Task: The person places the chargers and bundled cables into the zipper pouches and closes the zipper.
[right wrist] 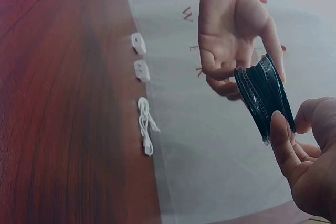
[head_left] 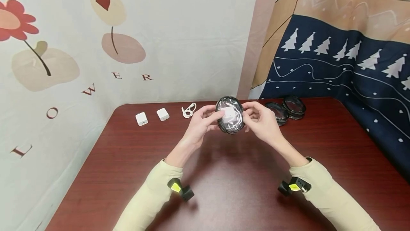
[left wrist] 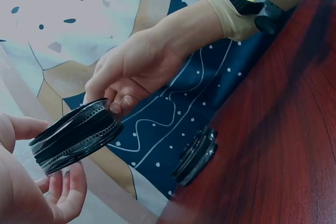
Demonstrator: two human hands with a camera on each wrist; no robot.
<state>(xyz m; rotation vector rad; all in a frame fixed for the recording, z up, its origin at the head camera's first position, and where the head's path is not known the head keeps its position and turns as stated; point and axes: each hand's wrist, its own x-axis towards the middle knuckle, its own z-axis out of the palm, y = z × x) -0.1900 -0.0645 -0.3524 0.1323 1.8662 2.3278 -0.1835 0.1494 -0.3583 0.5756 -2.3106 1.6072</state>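
Note:
Above the table, both hands hold a round clear zip pouch (head_left: 235, 124) with black edging. Through its clear face a white charger (head_left: 229, 114) and a white cable (head_left: 237, 121) show inside. My left hand (head_left: 200, 122) grips the left side, thumb on the front face and fingers behind. At the right edge, my right hand (head_left: 261, 122) pinches the pouch between thumb and fingers. The black side with its zipper (left wrist: 84, 135) faces the left wrist view, where the zipper looks shut. Whether the right fingers touch a zipper pull is hidden.
On the reddish-brown table (head_left: 243, 188), two white chargers (head_left: 141, 119) and a coiled white cable (head_left: 189, 110) lie at the back left. Two more black-edged clear pouches (head_left: 294, 107) lie back right. Printed cloth (head_left: 192, 46) hangs behind the table.

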